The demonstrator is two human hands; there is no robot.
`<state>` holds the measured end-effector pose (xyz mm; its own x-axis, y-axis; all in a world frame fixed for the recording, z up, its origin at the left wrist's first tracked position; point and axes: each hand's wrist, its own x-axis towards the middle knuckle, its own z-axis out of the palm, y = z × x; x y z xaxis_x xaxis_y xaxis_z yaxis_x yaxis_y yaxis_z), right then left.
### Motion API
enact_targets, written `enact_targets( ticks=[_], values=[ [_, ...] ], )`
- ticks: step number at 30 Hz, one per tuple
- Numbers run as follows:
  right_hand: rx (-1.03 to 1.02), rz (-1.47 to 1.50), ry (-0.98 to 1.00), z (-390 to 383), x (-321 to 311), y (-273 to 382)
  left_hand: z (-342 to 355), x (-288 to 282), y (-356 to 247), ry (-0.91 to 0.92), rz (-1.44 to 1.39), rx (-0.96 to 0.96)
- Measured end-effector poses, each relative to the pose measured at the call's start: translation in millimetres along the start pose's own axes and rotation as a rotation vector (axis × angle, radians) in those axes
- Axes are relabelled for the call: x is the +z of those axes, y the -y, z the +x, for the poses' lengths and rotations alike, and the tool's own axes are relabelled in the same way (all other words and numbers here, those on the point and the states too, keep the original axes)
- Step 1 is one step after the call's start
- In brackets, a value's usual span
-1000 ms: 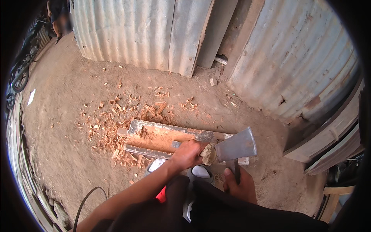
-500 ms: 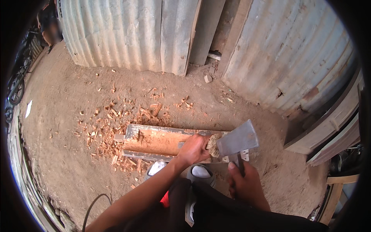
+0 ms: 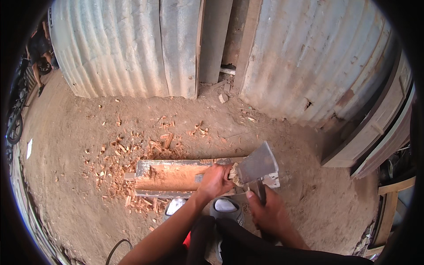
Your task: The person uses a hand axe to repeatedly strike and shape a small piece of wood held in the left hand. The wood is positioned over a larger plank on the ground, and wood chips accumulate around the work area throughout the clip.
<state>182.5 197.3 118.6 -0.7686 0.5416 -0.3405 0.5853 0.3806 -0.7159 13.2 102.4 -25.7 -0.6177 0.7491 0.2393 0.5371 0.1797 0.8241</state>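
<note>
As grip [image 3: 270, 213] clasps, hatchet [image 3: 259, 163] looks plain

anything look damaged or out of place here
The chisel has a frayed butt rather than a smooth one. Chips litter the ground beside the wood. The right metal sheet has a small dark hole.

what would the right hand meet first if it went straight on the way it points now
Beyond the hatchet it grips, the right hand would probably first meet the frayed end of the chisel held in the left hand; depth is unclear, so it might pass by instead.
</note>
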Motion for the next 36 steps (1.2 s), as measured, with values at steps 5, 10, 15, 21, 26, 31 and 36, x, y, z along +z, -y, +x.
enact_targets(
  ticks=[5, 10, 15, 21, 26, 31, 36],
  values=[
    [0.031, 0.096, -0.107, -3.8, -4.8, 12.4, -3.7, -3.3, -9.1, -0.045, -0.003, -0.032],
    [0.019, -0.016, 0.051, -1.7, -17.8, 12.6, -8.2, -7.5, -9.3, 0.049, 0.004, -0.028],
    [-0.371, -0.196, -0.273, 2.7, 12.0, -31.6, -3.5, 0.6, -9.2, -0.01, -0.051, 0.002],
    [0.139, 0.235, -0.029, -13.4, -15.9, 20.5, -8.1, -5.4, -7.1, 0.025, 0.066, -0.038],
    [0.022, 0.083, -0.001, -3.8, -8.9, -18.5, -8.6, -3.6, -6.9, 0.041, 0.056, -0.014],
    [0.255, 0.237, -0.044, -18.2, -11.3, 9.8, -12.1, -4.6, -2.2, 0.011, 0.035, -0.026],
    [0.129, 0.2, -0.006, -16.4, 2.7, -23.4, -9.0, -7.1, -3.6, -0.015, 0.046, -0.032]
  ],
)
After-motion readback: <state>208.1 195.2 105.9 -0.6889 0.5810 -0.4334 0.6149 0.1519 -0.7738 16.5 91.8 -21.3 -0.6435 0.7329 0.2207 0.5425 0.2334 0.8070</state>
